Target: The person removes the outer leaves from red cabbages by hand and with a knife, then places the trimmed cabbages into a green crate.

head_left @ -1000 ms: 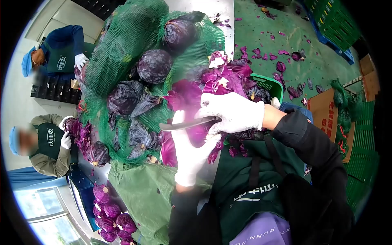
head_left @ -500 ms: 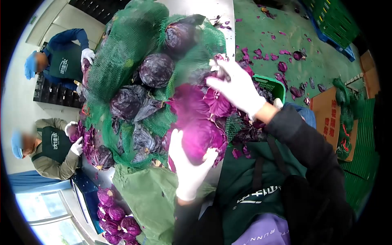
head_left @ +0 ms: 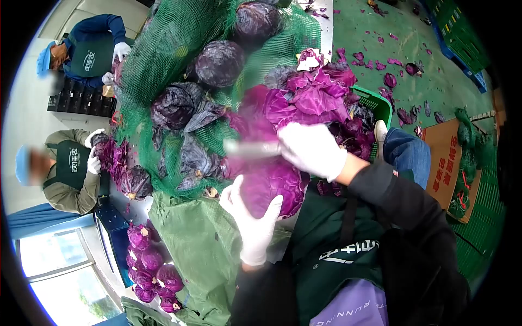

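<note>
Where the two hands worked, I saw the red cabbage (head_left: 280, 187) at the near side of the table (head_left: 327, 32), with the left hand (head_left: 253, 224) low against it and the right hand (head_left: 314, 151) above. The left thumb and fingers stood apart, spread on the cabbage's near side; how firmly they pressed, I could not tell. The right fingers were clamped together on a knife (head_left: 253, 149), its blurred blade reaching over the cabbage. Whether blade met leaf was unclear from my end.

Just beyond, loose purple leaves (head_left: 318, 98) lay heaped beside a green crate (head_left: 380, 101), which held more leaves, dark and crumpled, up near its rim. A large green mesh bag (head_left: 174, 49) sprawled over the table's far side. Around its loose netting I counted three whole dark cabbages (head_left: 219, 63); I could not make out which sat inside the mesh and which on top.

Off to the right of my view stood a cardboard box (head_left: 437, 155) with red lettering, bundled green netting (head_left: 465, 157) in or against it. At lower left, trimmed cabbages (head_left: 152, 261) were piled near a blue bin (head_left: 111, 231), whose contents I could not see.
</note>
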### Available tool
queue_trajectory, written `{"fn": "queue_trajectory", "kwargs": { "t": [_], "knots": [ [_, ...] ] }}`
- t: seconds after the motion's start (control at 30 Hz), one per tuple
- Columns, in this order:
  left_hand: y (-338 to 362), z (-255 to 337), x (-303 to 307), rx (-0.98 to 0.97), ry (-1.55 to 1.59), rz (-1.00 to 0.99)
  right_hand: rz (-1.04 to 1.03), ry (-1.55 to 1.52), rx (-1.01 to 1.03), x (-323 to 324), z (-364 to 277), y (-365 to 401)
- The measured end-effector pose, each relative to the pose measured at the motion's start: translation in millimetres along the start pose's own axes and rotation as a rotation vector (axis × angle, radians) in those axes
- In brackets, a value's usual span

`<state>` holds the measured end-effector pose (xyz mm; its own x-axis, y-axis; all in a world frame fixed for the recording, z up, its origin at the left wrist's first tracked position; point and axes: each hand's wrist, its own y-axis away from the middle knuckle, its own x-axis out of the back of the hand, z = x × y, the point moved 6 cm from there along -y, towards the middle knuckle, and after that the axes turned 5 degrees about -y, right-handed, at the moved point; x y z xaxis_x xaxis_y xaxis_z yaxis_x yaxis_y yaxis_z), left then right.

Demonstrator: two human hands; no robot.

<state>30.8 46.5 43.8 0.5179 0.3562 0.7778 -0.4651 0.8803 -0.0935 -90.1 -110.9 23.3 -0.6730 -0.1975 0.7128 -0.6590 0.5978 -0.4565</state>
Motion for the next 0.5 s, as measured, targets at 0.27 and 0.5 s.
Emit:
{"fn": "queue_trajectory", "kwargs": {
  "t": [0.27, 0.5],
  "knots": [
    [7.5, -23.7, -8.2, 0.217, 0.651, -0.171, 0.143, -0.074, -0.126, 9.1, -6.5, 8.5],
    [10.3, -44.2, 7.9, 0.321, 1.065, 0.029, 0.333, 0.138, -0.356, 85.0, 71.0, -2.5]
  ]
}}
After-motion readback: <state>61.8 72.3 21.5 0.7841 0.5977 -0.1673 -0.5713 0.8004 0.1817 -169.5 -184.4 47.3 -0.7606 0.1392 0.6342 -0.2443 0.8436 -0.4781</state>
